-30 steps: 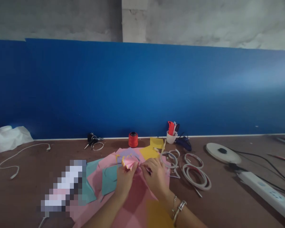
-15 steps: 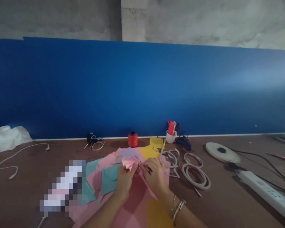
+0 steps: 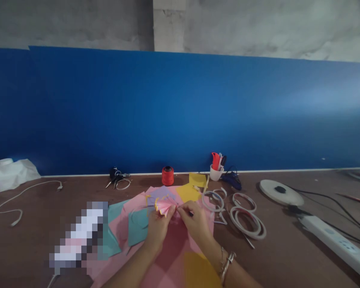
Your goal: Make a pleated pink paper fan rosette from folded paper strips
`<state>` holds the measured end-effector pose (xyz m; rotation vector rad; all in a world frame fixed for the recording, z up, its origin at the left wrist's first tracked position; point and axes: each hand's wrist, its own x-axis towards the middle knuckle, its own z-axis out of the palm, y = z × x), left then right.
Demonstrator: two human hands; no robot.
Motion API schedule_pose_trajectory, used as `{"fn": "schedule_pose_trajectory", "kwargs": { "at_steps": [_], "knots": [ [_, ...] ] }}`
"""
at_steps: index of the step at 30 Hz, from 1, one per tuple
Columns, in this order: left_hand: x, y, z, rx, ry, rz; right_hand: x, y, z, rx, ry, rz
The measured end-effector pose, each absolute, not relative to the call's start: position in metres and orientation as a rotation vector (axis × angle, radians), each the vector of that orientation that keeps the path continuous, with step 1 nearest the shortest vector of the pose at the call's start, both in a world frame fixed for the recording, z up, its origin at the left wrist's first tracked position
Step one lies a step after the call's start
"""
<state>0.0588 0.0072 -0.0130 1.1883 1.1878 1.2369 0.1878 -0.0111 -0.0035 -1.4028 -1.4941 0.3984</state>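
A small pink paper fan (image 3: 165,206), pleated and yellow along its edge, is pinched at its narrow end in my left hand (image 3: 156,228). Close beside that end, my right hand (image 3: 195,220) has thumb and forefinger pressed together. Whatever lies between those fingertips is too small to make out. Under both hands spread sheets of pink paper (image 3: 171,256). Purple paper (image 3: 161,193) lies just behind the fan, and teal paper (image 3: 138,227) is left of my left hand. Behind my right hand is yellow paper (image 3: 187,193).
At the back stand a spool of red thread (image 3: 168,176) and a white cup (image 3: 216,173) of tools. Coiled strips (image 3: 247,222) lie to the right, before a power strip (image 3: 339,240) and a white disc (image 3: 280,193). Keys (image 3: 116,176) and a white cable (image 3: 18,198) are leftward.
My right hand has shifted slightly, its fingers now closer to the fan's narrow end. My left hand keeps its pinch on the fan, almost unmoved.
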Motion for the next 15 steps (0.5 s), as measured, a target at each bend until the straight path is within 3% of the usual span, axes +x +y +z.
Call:
{"fn": "schedule_pose_trajectory", "kwargs": {
  "at_steps": [15],
  "knots": [
    [0.0594,0.0069,-0.0120,1.143,1.124,1.263,0.1895,-0.0136,-0.0027,-1.364,-1.671,0.139]
  ]
}}
